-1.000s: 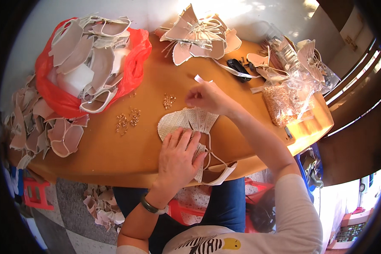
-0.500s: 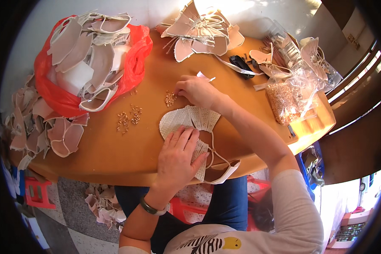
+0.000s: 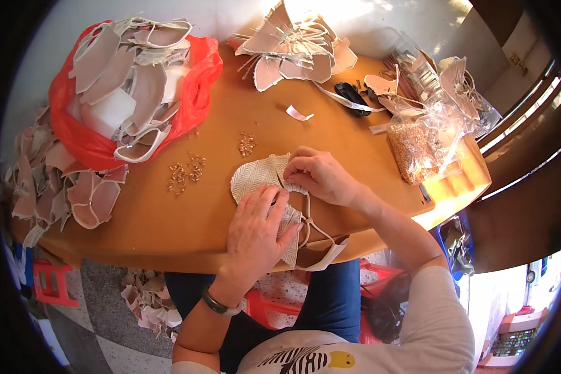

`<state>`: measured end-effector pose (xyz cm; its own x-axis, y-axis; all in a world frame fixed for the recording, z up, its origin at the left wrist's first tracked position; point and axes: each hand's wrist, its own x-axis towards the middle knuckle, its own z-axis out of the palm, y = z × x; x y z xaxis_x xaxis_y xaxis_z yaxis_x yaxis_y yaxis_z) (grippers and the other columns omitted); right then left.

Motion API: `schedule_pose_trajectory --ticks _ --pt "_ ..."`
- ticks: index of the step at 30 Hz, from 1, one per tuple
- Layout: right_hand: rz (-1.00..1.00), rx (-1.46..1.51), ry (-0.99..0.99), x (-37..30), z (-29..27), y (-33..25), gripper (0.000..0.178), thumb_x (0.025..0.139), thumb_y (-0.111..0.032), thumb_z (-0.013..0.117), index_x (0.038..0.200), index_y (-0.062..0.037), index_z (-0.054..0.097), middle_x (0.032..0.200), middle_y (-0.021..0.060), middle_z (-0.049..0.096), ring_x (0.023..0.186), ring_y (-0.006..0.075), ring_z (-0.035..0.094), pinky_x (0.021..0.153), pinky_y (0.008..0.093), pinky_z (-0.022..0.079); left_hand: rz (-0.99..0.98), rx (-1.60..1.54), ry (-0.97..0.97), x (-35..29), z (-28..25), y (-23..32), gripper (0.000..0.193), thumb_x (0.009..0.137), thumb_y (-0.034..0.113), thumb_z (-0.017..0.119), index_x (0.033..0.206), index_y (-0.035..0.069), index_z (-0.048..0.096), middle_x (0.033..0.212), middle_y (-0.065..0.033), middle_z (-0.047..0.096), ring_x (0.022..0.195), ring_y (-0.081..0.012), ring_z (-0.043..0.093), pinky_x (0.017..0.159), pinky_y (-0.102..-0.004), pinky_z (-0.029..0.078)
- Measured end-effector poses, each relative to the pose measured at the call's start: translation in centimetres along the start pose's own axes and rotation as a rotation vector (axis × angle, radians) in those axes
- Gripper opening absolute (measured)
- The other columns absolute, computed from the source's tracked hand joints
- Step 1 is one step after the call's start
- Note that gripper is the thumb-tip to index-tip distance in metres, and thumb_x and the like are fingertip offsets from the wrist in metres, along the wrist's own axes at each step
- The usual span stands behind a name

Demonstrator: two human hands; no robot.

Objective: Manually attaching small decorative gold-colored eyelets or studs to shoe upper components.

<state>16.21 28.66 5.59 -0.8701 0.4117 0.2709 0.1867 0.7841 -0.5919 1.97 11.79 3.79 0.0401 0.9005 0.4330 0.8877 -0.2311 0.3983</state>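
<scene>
A cream herringbone shoe upper [image 3: 248, 179] with thin straps lies near the table's front edge, its lower end by the edge. My left hand [image 3: 255, 227] rests flat on it, fingers stretched out and thumb apart. My right hand [image 3: 323, 177] is at the upper's right side, thumb and fingertips pinched together over the strap part. Whatever sits in that pinch is too small or hidden to make out. Just beyond the upper is a little heap of gold-coloured metal bits [image 3: 247, 145]. More such bits [image 3: 176, 178] are scattered farther left.
A red plastic bag [image 3: 196, 93] full of shoe uppers stands back left, beside a loose pile of uppers [image 3: 93, 198]. Another bundle of uppers [image 3: 293, 53] lies at the back. On the right are a clear bag of gold bits [image 3: 408, 149] and a black object [image 3: 351, 98].
My right hand has come from the little heap of gold bits back toward me, onto the upper's right side. My left hand stays flat on the upper.
</scene>
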Motion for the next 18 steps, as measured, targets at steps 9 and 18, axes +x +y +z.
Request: schedule_pose_trajectory --ticks 9,18 --pt "-0.013 0.016 0.054 -0.3 0.6 -0.6 0.009 0.088 -0.009 0.064 0.089 -0.0017 0.069 0.093 0.0119 0.062 0.088 0.0313 0.063 0.078 0.0391 0.052 -0.002 -0.002 -0.004 -0.1 0.0 -0.3 0.056 0.085 0.033 0.07 0.129 0.0 0.056 0.131 -0.0162 0.052 0.126 -0.0351 0.048 0.107 -0.046 0.038" --pt "-0.115 0.035 0.04 -1.2 0.1 -0.5 0.013 0.087 -0.006 0.065 0.097 -0.0002 0.07 0.098 0.0123 0.064 0.093 0.0314 0.063 0.082 0.0384 0.052 0.004 -0.019 0.002 -0.2 -0.1 -0.3 0.056 0.086 0.032 0.07 0.128 -0.001 0.056 0.129 -0.0167 0.054 0.125 -0.0348 0.049 0.108 -0.0462 0.038"
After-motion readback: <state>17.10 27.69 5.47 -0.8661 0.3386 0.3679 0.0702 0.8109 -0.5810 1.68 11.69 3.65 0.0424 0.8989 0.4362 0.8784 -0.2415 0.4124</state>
